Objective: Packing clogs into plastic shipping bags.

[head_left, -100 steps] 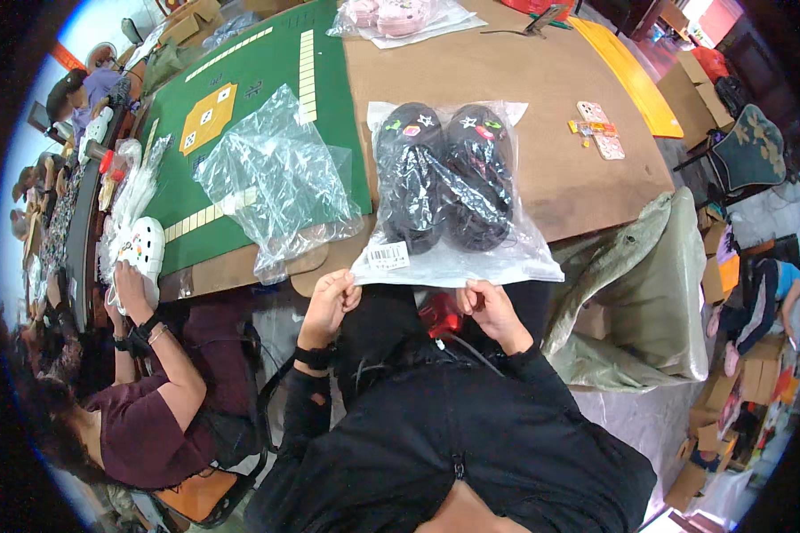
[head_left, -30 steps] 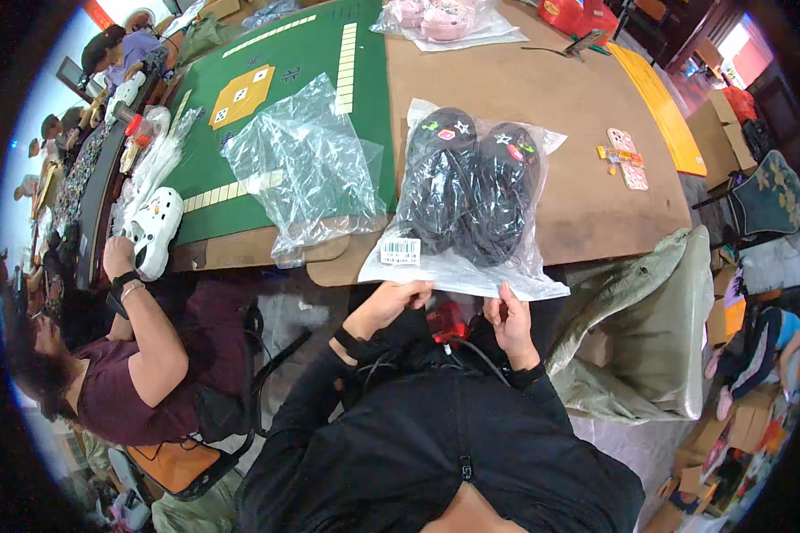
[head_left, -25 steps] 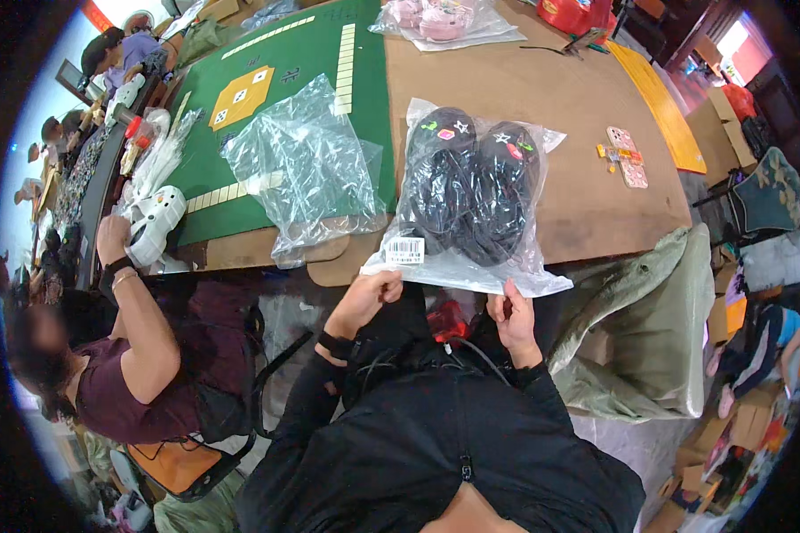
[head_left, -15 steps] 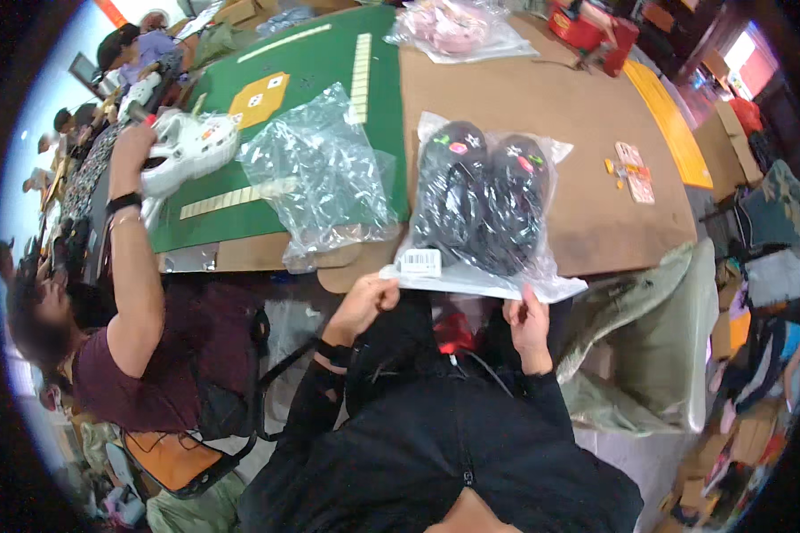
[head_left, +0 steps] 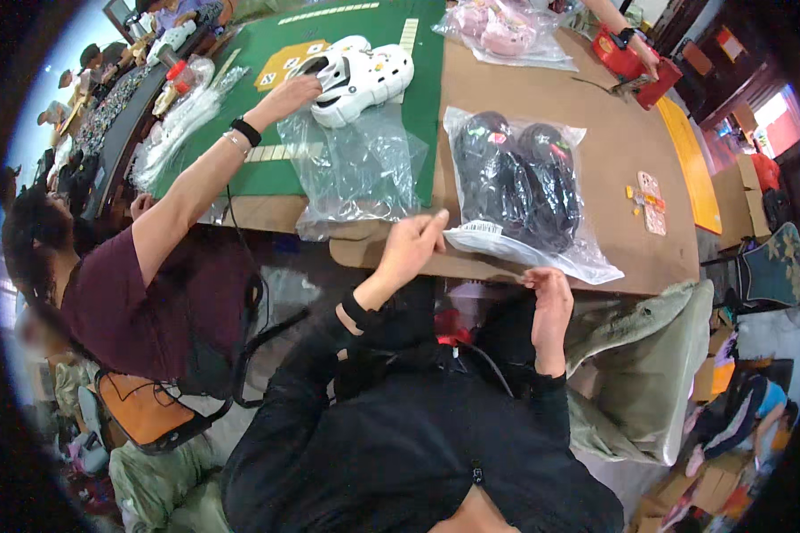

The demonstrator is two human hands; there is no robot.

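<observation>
A clear plastic bag (head_left: 567, 253) holding a pair of black clogs (head_left: 516, 173) lies on the brown table (head_left: 613, 151) in front of me. My left hand (head_left: 411, 249) pinches the bag's near left corner, by a white label. At the bag's near edge, further right, the fingers of my right hand (head_left: 549, 298) are closed on the plastic. Both of my sleeves are black.
A co-worker in a maroon shirt (head_left: 142, 293) sits to my left, a hand on white clogs (head_left: 364, 71) set on the green mat (head_left: 373, 27) above an empty clear bag (head_left: 356, 169). Pink clogs in a bag (head_left: 507, 31) and a red box (head_left: 627, 62) lie farther back.
The co-worker has carried the white clogs from the far left onto the green mat above the empty bag. My hands have stayed at the near edge of the bag.
</observation>
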